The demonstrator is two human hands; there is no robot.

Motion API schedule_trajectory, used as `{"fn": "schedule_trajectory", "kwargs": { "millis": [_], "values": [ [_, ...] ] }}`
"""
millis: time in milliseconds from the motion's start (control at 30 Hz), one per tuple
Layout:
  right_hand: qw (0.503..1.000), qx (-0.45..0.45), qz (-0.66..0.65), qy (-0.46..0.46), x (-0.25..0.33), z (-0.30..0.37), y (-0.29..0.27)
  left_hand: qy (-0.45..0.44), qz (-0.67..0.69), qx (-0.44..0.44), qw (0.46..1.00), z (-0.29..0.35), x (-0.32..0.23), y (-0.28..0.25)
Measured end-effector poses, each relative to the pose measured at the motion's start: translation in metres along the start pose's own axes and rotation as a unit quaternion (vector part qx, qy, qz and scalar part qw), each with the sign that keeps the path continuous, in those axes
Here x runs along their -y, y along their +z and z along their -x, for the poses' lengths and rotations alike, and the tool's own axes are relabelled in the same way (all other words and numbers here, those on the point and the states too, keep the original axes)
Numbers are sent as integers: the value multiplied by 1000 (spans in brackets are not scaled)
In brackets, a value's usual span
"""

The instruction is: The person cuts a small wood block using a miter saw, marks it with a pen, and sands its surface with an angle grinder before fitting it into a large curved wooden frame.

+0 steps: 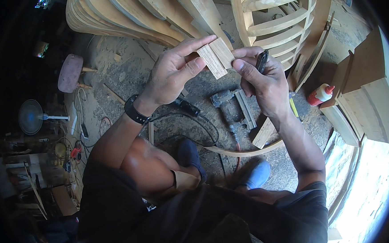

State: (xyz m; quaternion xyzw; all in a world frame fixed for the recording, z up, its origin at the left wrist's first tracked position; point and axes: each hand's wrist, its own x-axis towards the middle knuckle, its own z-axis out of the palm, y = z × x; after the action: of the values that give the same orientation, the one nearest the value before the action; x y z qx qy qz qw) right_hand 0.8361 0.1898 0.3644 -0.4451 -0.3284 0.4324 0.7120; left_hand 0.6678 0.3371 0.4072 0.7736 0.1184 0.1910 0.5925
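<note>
Between my hands is a small light-brown wooden block (212,63) with a long step or seam along it; I cannot tell whether it is one stepped piece or two pieces laid together. My left hand (175,71) pinches its left end between thumb and fingers. At the right end, the thumb and fingers of my right hand (264,81) grip the same wood. A slim black pen-like tool (262,61) is tucked in my right hand, upright against the index finger; its lower part is hidden. Below the hands, a nail gun (237,107) lies on the floor.
Curved wooden frames (134,13) and a slatted wooden piece (278,26) stand ahead. A black corded power tool (186,106) and a curved strip (246,154) lie near my feet. Right are a red-and-white glue bottle (321,94) and wooden boxes (369,101); left, a stool (70,74) and fan (31,117).
</note>
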Motion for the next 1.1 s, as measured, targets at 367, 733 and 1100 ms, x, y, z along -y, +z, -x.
{"fn": "schedule_trajectory", "kwargs": {
  "millis": [367, 733, 1100],
  "values": [
    [997, 3, -46, -55, 4, 3, -5, -12, 20, -9, 1000, -2, -4, -2],
    [998, 40, -32, -28, 2, 0, -4, -15, 15, 1, 1000, -2, -4, 0],
    [991, 48, -126, -1, 7, -5, -10, -45, 23, 41, 998, -3, -5, -1]
  ]
}}
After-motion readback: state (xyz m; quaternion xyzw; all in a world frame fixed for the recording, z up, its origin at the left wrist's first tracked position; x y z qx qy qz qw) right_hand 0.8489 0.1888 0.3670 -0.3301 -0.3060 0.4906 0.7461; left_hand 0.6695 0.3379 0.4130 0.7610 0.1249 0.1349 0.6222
